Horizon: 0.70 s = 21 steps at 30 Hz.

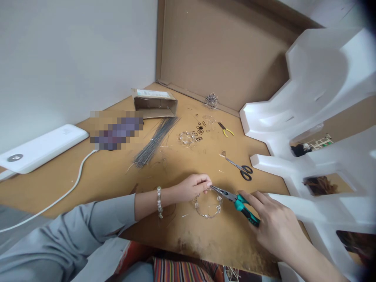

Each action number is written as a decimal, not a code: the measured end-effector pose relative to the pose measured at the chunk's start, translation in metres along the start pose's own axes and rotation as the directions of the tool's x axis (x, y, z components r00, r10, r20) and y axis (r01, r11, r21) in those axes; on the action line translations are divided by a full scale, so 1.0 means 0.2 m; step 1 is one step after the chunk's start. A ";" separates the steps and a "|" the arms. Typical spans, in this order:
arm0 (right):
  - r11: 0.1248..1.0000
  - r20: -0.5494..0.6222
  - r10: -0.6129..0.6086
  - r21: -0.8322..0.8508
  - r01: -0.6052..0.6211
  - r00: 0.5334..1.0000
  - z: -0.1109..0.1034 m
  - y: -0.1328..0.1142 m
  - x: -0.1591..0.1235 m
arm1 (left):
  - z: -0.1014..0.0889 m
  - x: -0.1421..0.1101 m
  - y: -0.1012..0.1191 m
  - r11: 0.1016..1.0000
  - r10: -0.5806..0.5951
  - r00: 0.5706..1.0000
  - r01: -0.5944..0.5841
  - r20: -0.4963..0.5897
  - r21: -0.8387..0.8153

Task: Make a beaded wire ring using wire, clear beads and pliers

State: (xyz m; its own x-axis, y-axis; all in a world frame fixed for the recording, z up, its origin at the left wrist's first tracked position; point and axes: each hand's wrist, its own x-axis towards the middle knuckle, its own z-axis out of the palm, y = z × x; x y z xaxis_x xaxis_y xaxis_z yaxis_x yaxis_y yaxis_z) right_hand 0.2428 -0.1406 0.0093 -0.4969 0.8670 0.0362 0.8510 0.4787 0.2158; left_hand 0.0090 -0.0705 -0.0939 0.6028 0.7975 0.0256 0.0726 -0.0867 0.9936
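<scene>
My left hand (194, 187) is closed, thumb and fingertips pinching the top of a wire ring strung with clear beads (206, 216). The ring hangs below those fingertips, just above or on the tabletop; I cannot tell which. In my right hand (272, 217) are long-nose pliers (239, 203) with teal and black handles. Their narrow tips point left and meet the ring at my left fingertips. What exactly lies between the jaws is too small to make out. Around my left wrist sits a beaded bracelet (159, 202).
Beyond my hands lie black-handled scissors (242, 170), yellow-handled pliers (225, 129), several small dark rings (200, 128), another beaded wire ring (186, 138) and a bundle of grey wires (154, 143). An open cardboard box (155, 113) stands behind. White foam (264, 121) borders the right; a power bank (44, 147) lies left.
</scene>
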 end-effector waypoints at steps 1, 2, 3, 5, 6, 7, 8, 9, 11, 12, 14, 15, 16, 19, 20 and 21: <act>1.000 0.003 0.002 0.003 -0.002 1.000 0.00 0.00 0.00 | 0.00 0.00 0.00 1.000 0.006 1.000 -0.006 0.005 -0.003; 1.000 0.009 0.000 0.005 0.000 1.000 -0.01 0.00 0.00 | 0.00 0.00 0.00 1.000 0.014 1.000 -0.014 0.006 -0.002; 1.000 0.016 -0.009 0.006 0.009 1.000 -0.01 0.00 0.00 | 0.00 0.00 0.00 1.000 0.021 1.000 -0.021 0.006 0.007; 0.999 0.020 -0.047 0.001 0.047 0.999 -0.02 0.01 0.00 | 0.00 0.00 0.00 0.999 0.025 1.000 -0.026 0.007 0.042; 0.998 0.016 -0.069 -0.010 0.070 0.997 -0.03 0.01 0.00 | 0.00 0.00 0.00 0.998 0.025 1.000 -0.025 0.008 0.061; 0.996 0.009 -0.088 -0.031 0.088 0.996 -0.03 0.01 0.01 | 0.01 0.00 0.00 0.997 0.024 1.000 -0.024 0.009 0.077; 0.993 0.002 -0.100 -0.062 0.100 0.995 -0.04 0.01 0.01 | 0.01 0.00 0.00 0.996 0.021 1.000 -0.022 0.009 0.086; 0.989 -0.005 -0.107 -0.099 0.106 0.994 -0.04 0.00 0.01 | 0.01 0.00 0.01 0.996 0.019 1.000 -0.019 0.007 0.091; 0.979 -0.020 -0.114 -0.173 0.109 0.993 -0.05 -0.01 0.01 | 0.01 0.00 0.01 0.995 0.013 1.000 -0.012 -0.005 0.095; 0.973 -0.028 -0.119 -0.203 0.111 0.992 -0.05 -0.02 0.01 | 0.01 -0.01 0.01 0.995 0.008 1.000 -0.006 -0.014 0.098; 0.962 -0.046 -0.134 -0.244 0.119 0.990 -0.06 -0.04 0.02 | 0.01 -0.01 0.01 0.995 -0.001 1.000 0.005 -0.031 0.102; 0.957 -0.054 -0.142 -0.262 0.123 0.988 -0.07 -0.05 0.02 | 0.01 -0.01 0.01 0.995 -0.008 0.999 0.012 -0.035 0.102; 0.952 -0.056 -0.150 -0.278 0.129 0.987 -0.07 -0.05 0.02 | 0.01 -0.01 0.02 0.995 -0.016 0.999 0.019 -0.034 0.101; 0.941 -0.046 -0.170 -0.305 0.149 0.984 -0.09 -0.06 0.02 | 0.01 -0.01 0.02 0.995 -0.027 0.999 0.030 -0.027 0.096; 0.941 -0.044 -0.174 -0.301 0.153 0.984 -0.09 -0.06 0.02 | 0.02 -0.01 0.02 0.995 -0.027 0.999 0.029 -0.025 0.095; 0.944 -0.044 -0.177 -0.291 0.157 0.983 -0.10 -0.06 0.02 | 0.02 -0.01 0.02 0.995 -0.025 0.999 0.027 -0.023 0.094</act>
State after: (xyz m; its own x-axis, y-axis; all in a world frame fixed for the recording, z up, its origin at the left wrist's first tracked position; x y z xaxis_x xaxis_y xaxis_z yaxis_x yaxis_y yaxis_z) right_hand 0.2275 -0.1457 0.0254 -0.6467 0.7617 0.0404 0.6759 0.5477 0.4931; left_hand 0.0105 -0.0743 -0.0902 0.5826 0.8128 0.0035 0.1632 -0.1213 0.9791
